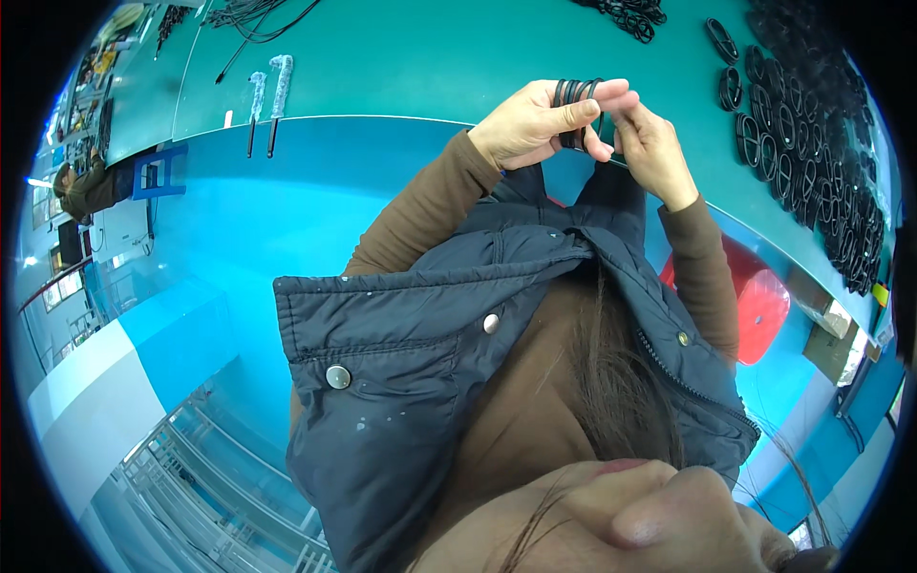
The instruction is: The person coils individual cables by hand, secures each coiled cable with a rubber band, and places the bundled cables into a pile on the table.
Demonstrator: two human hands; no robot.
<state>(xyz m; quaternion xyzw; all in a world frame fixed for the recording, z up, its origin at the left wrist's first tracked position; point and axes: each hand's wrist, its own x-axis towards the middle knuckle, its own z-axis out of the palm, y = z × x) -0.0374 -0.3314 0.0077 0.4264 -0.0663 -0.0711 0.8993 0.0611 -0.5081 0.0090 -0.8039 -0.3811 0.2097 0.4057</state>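
Black cable [570, 93] is looped several turns round the fingers of my left hand [535, 122], above the near edge of the table. The left thumb lies across the loops, with the fingertips pointing right. My right hand [657, 151] meets those fingertips from the right, its own fingers bent and pinched at the outermost loop. The exact grip of the right fingertips is partly hidden.
The green table [401, 67] bears many coiled black cables [802, 143] at the right, a cable bundle [626, 14] at the back and loose cables [258, 14] at far left. Two plastic-wrapped rods [277, 91] overhang its edge. A red stool [764, 310] stands right; a person [86, 186] is far left.
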